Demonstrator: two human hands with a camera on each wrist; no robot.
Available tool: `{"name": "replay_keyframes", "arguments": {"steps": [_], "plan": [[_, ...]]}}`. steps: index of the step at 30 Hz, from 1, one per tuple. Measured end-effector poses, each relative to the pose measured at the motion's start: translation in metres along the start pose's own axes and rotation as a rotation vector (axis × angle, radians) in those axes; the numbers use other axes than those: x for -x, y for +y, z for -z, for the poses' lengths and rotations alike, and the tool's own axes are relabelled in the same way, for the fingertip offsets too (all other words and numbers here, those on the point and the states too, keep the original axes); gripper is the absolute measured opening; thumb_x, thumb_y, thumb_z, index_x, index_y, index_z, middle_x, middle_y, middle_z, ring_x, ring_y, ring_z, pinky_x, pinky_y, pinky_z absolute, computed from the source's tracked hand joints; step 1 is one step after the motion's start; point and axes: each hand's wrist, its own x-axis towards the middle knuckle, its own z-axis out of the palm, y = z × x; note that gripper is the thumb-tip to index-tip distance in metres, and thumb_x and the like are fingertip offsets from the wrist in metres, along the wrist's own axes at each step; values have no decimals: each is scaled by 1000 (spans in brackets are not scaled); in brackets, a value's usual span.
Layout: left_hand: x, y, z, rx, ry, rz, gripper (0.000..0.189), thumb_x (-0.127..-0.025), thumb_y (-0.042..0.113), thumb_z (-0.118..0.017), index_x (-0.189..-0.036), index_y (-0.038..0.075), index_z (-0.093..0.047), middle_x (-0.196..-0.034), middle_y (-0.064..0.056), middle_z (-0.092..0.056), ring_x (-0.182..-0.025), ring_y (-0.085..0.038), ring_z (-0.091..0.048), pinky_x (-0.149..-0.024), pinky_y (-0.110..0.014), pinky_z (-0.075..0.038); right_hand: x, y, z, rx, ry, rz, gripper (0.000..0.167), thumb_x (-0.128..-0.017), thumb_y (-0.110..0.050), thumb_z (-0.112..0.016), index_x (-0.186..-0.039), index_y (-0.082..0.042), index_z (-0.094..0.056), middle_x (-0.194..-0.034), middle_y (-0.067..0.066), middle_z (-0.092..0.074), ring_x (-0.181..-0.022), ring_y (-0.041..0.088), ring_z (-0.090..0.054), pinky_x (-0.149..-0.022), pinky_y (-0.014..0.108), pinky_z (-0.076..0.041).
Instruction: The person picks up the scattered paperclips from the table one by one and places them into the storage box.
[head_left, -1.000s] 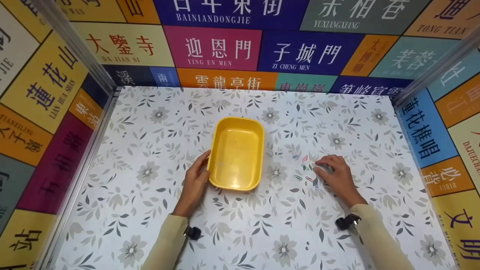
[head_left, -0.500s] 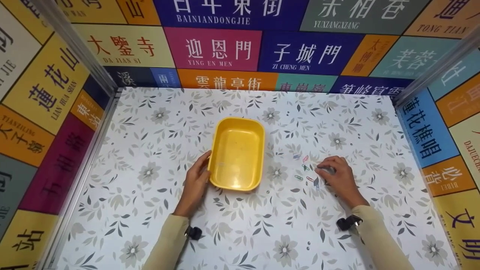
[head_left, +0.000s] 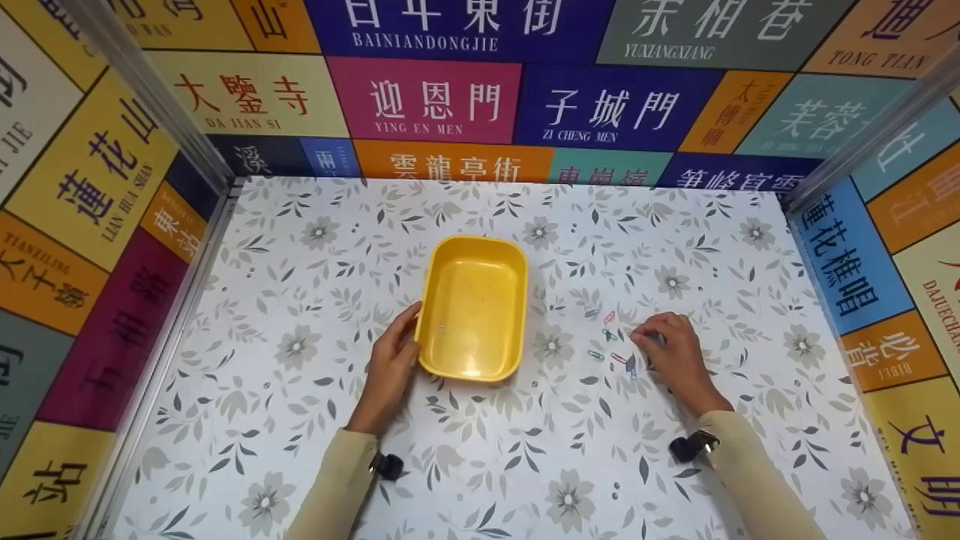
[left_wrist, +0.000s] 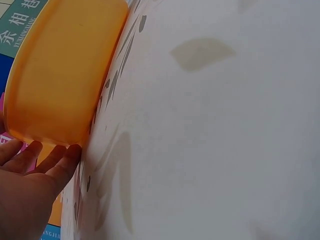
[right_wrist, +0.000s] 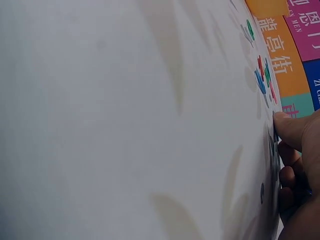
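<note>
A yellow plastic tub (head_left: 474,311) stands on the table with nothing visible inside. My left hand (head_left: 390,367) touches its left side, and the left wrist view shows fingertips (left_wrist: 70,152) against the outer wall. Several small coloured paper clips (head_left: 610,337) lie loose to the right of the tub; in the right wrist view, blue, red and green clips (right_wrist: 262,77) show. Just right of them, my right hand (head_left: 675,360) stays low over the table, fingers loosely bent, thumb (right_wrist: 290,125) near the index finger. No clip can be made out between its fingertips.
The tabletop (head_left: 480,480) has a white covering with grey flowers and leaves. Colourful panels with lettering (head_left: 424,97) stand behind it and along both sides. Each wrist carries a black strapped device, such as the right one (head_left: 694,446).
Both hands, the tub and the clips stay nearly where they were. The right thumb and index fingertips look slightly closer together; the view shifts a little.
</note>
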Motion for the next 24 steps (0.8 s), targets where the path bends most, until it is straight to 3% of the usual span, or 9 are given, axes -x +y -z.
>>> {"name": "replay_keyframes", "arguments": {"steps": [4,11,17,24], "plan": [[1,0,-1,2,1,-1,61,-106,-2,-50,-165,15,-52,-163,-11,-56,-149,-28,-55,-122,-34,-46,1,-3,4,9,-28,-33,2,-98,-2,-82,-99,-1,-81,-104,13,-68,-99,19,-51,-88,27,-39],[1,2,0,-2,-6,25,61,-107,0,-51,-166,17,-51,-164,-9,-56,-151,-25,-54,-125,-36,-43,11,-2,16,4,-34,-62,13,-97,-4,-83,-110,-1,-85,-111,11,-69,-105,11,-53,-90,18,-43],[0,2,1,-2,5,27,60,-108,-1,-52,-165,16,-51,-164,-11,-56,-150,-25,-55,-125,-38,-44,10,-1,12,-33,-5,-26,13,-92,4,-85,-105,2,-85,-107,13,-71,-103,12,-54,-89,13,-43],[0,2,0,9,-3,22,60,-108,-2,-51,-166,15,-50,-164,-13,-56,-150,-26,-55,-125,-38,-44,9,-2,9,-14,18,18,10,-90,9,-85,-96,2,-84,-100,11,-72,-98,17,-54,-85,16,-42]]}}
